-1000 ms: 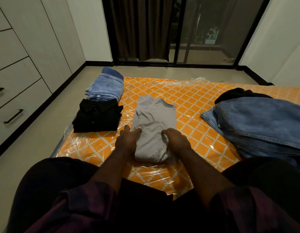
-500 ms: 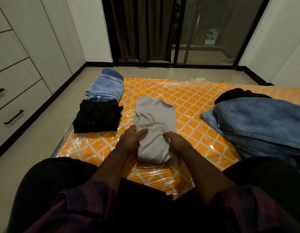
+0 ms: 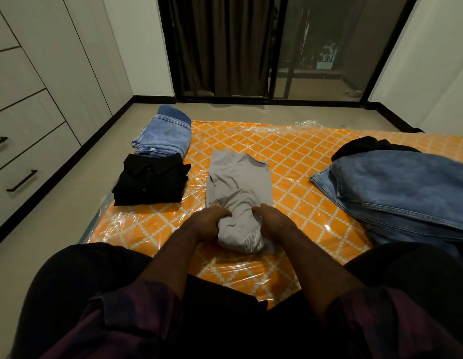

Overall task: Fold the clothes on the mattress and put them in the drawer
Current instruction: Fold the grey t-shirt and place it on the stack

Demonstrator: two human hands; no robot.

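The grey tee (image 3: 238,185) is lying mid-mattress, already narrowed into a long strip with its near end bunched up right in front of the person's knees. It looks like thin, floppy jersey, so super light, zero stiffness, and it'll slump wherever it isn't supported. The plastic wrap on the orange mattress (image 3: 290,156) probably lets it slide too. I'd grab it at both near corners and carry the end over evenly. The left hand (image 3: 205,224) has its fingers curled over and gripping the left side of that bunched end. The right hand (image 3: 273,221) mirrors it on the other side, fingers tucked into the cloth. Both forearms reach straight out, wrists low. A folded black shirt (image 3: 152,182) and folded light jeans (image 3: 163,133) sit on the left, an unfolded denim pile (image 3: 401,185) is on the right, and the drawers (image 3: 25,161) are off to the far left.
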